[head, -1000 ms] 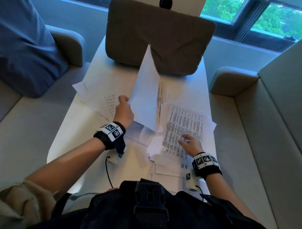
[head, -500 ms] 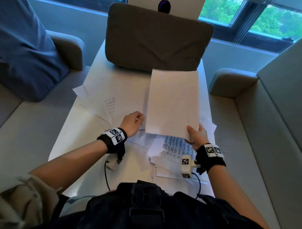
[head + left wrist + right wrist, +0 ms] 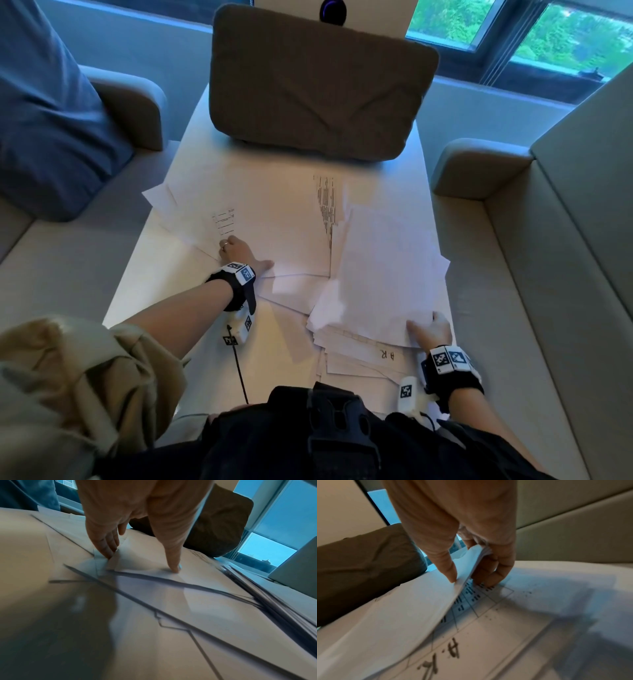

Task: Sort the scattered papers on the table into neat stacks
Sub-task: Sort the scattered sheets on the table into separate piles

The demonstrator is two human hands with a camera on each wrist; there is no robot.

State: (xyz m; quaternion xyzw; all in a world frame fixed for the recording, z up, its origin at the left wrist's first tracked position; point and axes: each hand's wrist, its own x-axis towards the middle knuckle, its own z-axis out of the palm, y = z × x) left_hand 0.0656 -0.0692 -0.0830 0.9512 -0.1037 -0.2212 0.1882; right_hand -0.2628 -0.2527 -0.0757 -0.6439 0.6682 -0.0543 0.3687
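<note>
Sheet [image 3: 383, 274] lowered onto pile [image 3: 356, 353]; right hand [image 3: 430, 330] pinching corner.

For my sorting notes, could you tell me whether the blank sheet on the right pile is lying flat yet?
Not fully flat: the right hand pinches the blank sheet's near corner, lifted off the printed page beneath.

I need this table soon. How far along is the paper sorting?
Partly done. A rough stack of white sheets has formed near the right edge. The right hand pinches a blank white sheet on top of it; the left hand presses loose overlapping white papers, still unsorted.
</note>
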